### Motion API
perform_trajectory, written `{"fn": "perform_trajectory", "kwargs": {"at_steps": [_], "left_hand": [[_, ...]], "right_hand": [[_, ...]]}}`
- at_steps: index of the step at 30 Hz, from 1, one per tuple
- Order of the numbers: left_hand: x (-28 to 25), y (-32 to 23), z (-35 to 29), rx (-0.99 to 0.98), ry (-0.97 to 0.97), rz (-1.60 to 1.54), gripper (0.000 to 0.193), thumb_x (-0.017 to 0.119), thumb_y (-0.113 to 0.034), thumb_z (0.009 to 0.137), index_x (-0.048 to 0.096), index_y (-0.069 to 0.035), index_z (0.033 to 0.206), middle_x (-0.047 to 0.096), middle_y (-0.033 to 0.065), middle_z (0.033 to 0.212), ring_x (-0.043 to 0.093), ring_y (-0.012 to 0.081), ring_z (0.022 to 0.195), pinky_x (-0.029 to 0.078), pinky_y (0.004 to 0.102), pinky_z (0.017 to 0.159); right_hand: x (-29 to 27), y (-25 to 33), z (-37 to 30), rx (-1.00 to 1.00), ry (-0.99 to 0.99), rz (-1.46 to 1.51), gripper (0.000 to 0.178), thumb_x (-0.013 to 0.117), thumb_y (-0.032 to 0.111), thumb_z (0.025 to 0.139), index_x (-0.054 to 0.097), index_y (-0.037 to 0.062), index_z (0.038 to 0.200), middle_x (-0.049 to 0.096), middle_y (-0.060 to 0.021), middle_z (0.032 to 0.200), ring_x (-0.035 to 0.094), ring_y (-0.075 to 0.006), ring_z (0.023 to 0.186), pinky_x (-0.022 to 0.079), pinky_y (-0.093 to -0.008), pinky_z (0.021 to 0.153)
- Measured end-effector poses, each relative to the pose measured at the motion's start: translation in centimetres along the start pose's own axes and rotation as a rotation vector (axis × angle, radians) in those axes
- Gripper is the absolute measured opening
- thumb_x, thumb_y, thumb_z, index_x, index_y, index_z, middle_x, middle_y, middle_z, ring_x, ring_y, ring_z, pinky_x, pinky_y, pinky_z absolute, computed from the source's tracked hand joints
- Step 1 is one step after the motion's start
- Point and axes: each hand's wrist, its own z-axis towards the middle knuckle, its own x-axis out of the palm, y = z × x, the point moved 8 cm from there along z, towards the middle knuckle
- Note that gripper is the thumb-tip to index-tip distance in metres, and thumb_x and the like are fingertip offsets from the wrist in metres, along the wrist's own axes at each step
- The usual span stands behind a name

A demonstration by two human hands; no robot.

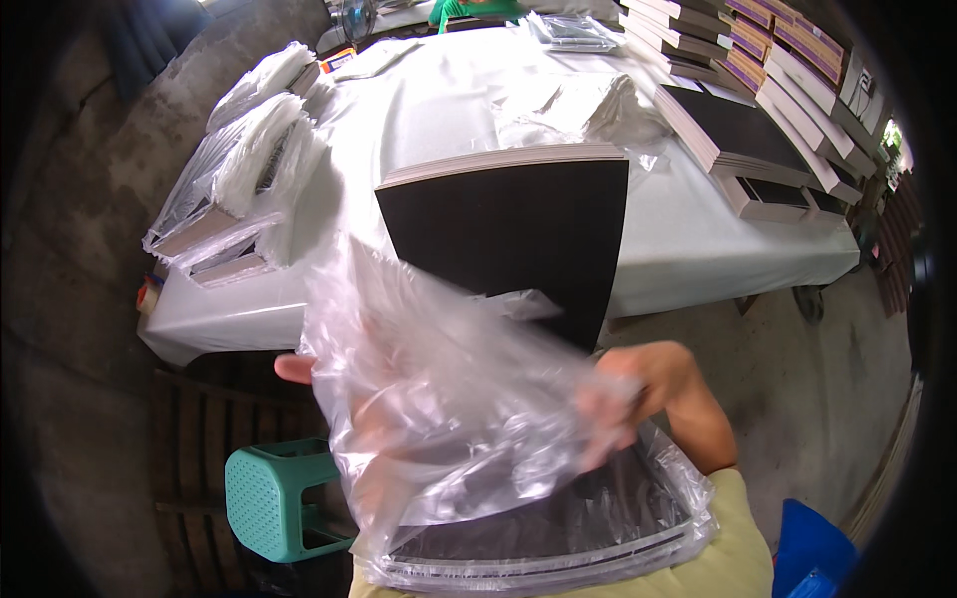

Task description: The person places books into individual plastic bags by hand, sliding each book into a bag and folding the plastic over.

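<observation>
A see-through plastic bag billows in front of me, partly smeared by motion. Its lower part wraps a dark flat stack resting against my body. My right hand is blurred, its fingers closed on the bag's right side. Behind the film, my left hand shows one finger stretched out past the bag's left edge; its other fingers are veiled by plastic. Just beyond the bag, a stack of black-topped boards with pale edges lies at the table's near edge, its near part hidden by the bag.
The white-covered table holds plastic-wrapped stacks at left and crumpled plastic farther back. Black-topped stacks and purple-and-brown boxes fill the right. A green stool stands at lower left, a blue object at lower right.
</observation>
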Motion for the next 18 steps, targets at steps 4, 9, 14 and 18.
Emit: {"fn": "perform_trajectory", "kwargs": {"at_steps": [4, 9, 14, 18], "left_hand": [[2.3, 2.5, 0.0, -0.161, 0.213, 0.193, 0.037, 0.068, -0.018, 0.068, 0.055, 0.0, 0.097, 0.056, 0.0132, 0.101, 0.056, 0.0193, 0.083, 0.045, 0.0321, 0.073], [2.0, 2.5, 1.6, -0.28, 0.438, 0.286, 0.04, 0.067, -0.017, 0.068, 0.053, 0.004, 0.099, 0.058, 0.0113, 0.098, 0.056, 0.018, 0.074, 0.046, 0.0298, 0.064], [2.8, 2.5, 1.2, -0.309, 0.222, 0.573, 0.065, 0.074, -0.026, 0.063, 0.045, 0.002, 0.114, 0.054, 0.0105, 0.104, 0.054, 0.0181, 0.089, 0.045, 0.0335, 0.079], [0.7, -1.0, 1.5, -0.046, 0.076, 0.3, 0.057, 0.07, -0.029, 0.067, 0.048, -0.002, 0.113, 0.056, 0.0107, 0.105, 0.054, 0.0226, 0.097, 0.043, 0.0382, 0.086]], "right_hand": [[-2.3, 2.7, -1.7, -0.162, -0.285, 0.217, 0.026, 0.068, 0.008, 0.071, 0.059, 0.0026, 0.095, 0.059, -0.0072, 0.068, 0.057, -0.0144, 0.069, 0.043, -0.0293, 0.063], [-4.0, 2.9, -3.4, -0.223, -0.553, 0.414, 0.037, 0.067, 0.005, 0.069, 0.053, 0.0029, 0.103, 0.055, -0.0049, 0.065, 0.053, -0.0118, 0.064, 0.041, -0.0269, 0.059], [-6.2, 4.7, -4.2, -0.605, -0.589, 0.592, 0.048, 0.067, 0.002, 0.067, 0.047, 0.0033, 0.111, 0.052, -0.0027, 0.062, 0.05, -0.0091, 0.06, 0.038, -0.0245, 0.056], [-5.0, 3.5, -2.9, -0.437, -0.479, 0.541, 0.058, 0.067, 0.0, 0.065, 0.043, 0.0035, 0.117, 0.049, -0.0009, 0.06, 0.047, -0.007, 0.056, 0.036, -0.0226, 0.053]]}}
